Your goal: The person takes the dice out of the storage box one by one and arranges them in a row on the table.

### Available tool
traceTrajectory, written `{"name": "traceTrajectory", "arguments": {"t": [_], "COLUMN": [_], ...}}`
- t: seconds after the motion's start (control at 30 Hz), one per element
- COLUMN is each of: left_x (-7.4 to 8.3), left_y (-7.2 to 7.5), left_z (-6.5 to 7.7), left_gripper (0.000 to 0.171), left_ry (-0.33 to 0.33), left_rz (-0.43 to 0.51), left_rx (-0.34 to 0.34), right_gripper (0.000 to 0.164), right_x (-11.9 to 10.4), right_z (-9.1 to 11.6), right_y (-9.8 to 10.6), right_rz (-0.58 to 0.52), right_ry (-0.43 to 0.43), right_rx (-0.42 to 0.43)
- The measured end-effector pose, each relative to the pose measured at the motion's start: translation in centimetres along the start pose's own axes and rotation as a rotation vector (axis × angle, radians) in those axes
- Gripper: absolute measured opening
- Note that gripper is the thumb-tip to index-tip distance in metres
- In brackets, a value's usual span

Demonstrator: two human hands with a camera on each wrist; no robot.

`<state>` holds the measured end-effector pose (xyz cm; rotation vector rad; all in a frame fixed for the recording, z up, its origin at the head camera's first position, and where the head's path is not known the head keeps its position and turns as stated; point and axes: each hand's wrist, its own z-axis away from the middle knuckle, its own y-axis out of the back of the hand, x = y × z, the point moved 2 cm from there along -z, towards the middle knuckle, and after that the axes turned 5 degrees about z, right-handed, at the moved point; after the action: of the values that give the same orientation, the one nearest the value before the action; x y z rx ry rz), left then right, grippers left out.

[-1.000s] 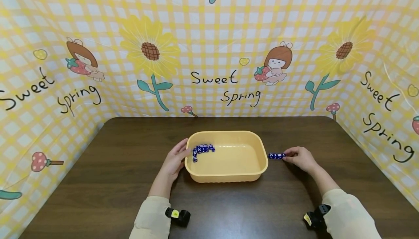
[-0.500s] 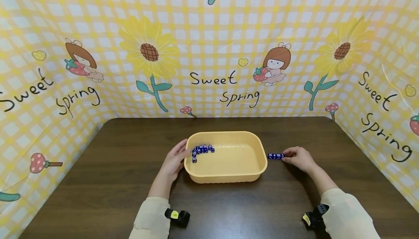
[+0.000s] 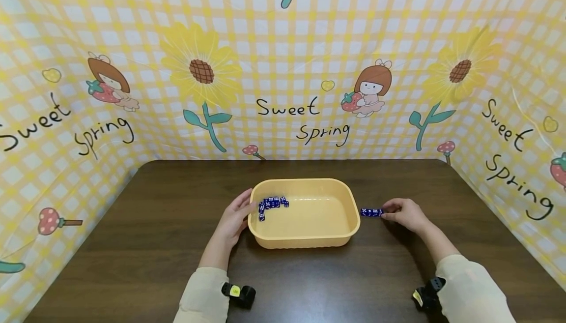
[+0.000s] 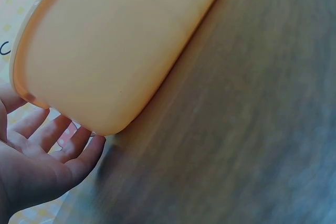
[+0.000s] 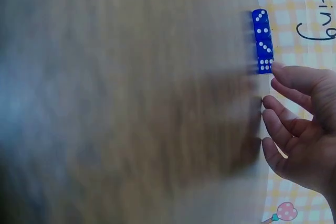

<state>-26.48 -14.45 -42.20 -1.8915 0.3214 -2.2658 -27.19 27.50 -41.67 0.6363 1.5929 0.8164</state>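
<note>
Row of dark blue, white-pipped dice (image 3: pixel 371 212) sat on brown wooden table (image 3: pixel 132 234), toward far edge, just beside rounded pale-yellow tub (image 3: pixel 316 219). Right hand (image 3: pixel 406 214) had thumb touching row's outer end; couldn't tell if pinched. Left hand (image 3: pixel 234 220) gripped tub's left end. More blue dice (image 3: pixel 271 203) lay inside there.

Blue dice (image 3: pixel 272 203) cluster in the left end of a yellow tub (image 3: pixel 311 222) that the left hand (image 3: pixel 236 219) grips, while the right hand (image 3: pixel 405 214) pinches the end of a row of four (image 3: pixel 370 212) beside it.
</note>
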Motion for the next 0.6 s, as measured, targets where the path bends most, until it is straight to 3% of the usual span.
{"name": "traceTrajectory", "arguments": {"t": [0.27, 0.6], "left_x": [0.0, 0.1], "left_y": [-0.1, -0.1], "left_z": [0.0, 0.1], "left_gripper": [0.047, 0.048], "left_ry": [0.002, 0.002], "left_rz": [0.005, 0.007], "left_rx": [0.007, 0.001], "right_gripper": [0.028, 0.036], "right_x": [0.1, -0.9], "right_z": [0.3, -0.3], "right_y": [1.1, 4.3], "right_rz": [-0.013, -0.051], "right_ry": [0.029, 0.020], "right_rx": [0.006, 0.040]}}
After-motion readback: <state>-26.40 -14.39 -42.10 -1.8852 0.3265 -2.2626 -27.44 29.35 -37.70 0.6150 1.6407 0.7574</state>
